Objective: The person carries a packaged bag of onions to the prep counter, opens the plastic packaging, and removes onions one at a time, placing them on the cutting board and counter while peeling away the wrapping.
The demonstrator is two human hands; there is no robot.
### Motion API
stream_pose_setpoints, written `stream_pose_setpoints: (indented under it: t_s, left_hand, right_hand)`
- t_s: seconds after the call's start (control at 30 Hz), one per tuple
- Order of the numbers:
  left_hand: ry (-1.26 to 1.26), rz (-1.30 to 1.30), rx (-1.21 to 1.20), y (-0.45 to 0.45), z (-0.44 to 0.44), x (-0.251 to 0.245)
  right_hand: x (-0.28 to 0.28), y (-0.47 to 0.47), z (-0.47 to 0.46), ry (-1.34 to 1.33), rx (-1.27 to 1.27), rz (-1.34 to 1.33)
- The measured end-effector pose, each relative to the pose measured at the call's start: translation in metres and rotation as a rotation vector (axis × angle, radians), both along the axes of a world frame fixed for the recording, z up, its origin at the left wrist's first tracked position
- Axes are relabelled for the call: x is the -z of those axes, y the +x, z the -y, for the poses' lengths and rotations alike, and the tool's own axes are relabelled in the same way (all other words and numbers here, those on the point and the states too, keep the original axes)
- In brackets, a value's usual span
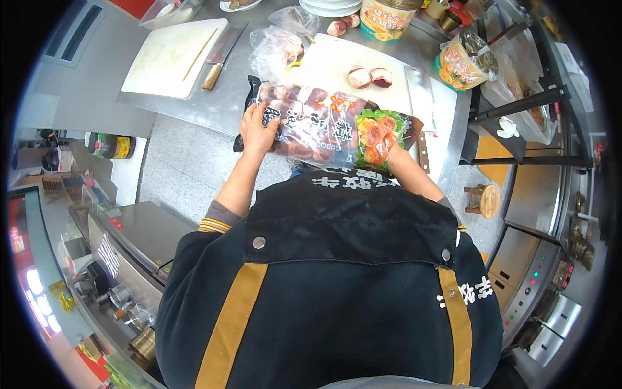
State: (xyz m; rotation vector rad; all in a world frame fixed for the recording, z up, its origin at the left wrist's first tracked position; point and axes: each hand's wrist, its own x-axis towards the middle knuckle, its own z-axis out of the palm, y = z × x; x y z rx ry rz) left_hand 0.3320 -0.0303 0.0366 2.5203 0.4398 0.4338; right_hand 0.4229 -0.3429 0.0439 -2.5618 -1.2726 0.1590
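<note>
A clear and black printed plastic bag [311,124] of round, dark red pieces of raw meat lies flat between my hands, over the counter's near edge. My left hand [256,130] grips its left end, with the thumb on top. At the right end, by a printed picture of cooked food, my right hand [399,158] holds the bag; its fingers are mostly hidden. Beyond the bag, two pieces of raw meat [359,78] sit on a white cutting board [335,56]. A cleaver [421,97] lies at the board's right, its wooden handle towards me.
Another white cutting board [167,61] and a wooden-handled knife [212,77] lie on the steel counter [194,108] at left. Crumpled clear bags [274,51], plates [333,6] and printed tubs [388,20] stand behind. A black metal rack [515,104] borders the right, near a wooden stool [487,201].
</note>
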Motion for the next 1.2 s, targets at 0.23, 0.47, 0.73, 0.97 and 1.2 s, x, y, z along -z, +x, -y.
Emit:
stream_pose_setpoints:
  t_s: [0.23, 0.47, 0.73, 0.97, 1.2]
  left_hand:
    - [-0.041, 0.037, -0.011, -0.004, -0.001, 0.005]
    - [-0.016, -0.049, 0.065, 0.018, 0.033, -0.041]
    - [-0.536, 0.199, 0.804, 0.027, 0.141, -0.135]
    - [-0.979, -0.012, 0.725, 0.028, 0.135, -0.14]
    - [-0.759, 0.091, 0.508, 0.03, 0.127, -0.124]
  right_hand:
    - [-0.026, -0.004, 0.07, 0.618, 0.723, -0.626]
    - [-0.119, -0.011, 0.092, 1.412, 0.738, -1.069]
    - [-0.125, -0.024, 0.024, 1.466, 0.376, -1.637]
    - [-0.122, -0.031, 0.016, 1.234, 0.196, -1.733]
    - [-0.125, -0.03, 0.007, 1.151, 0.348, -1.62]
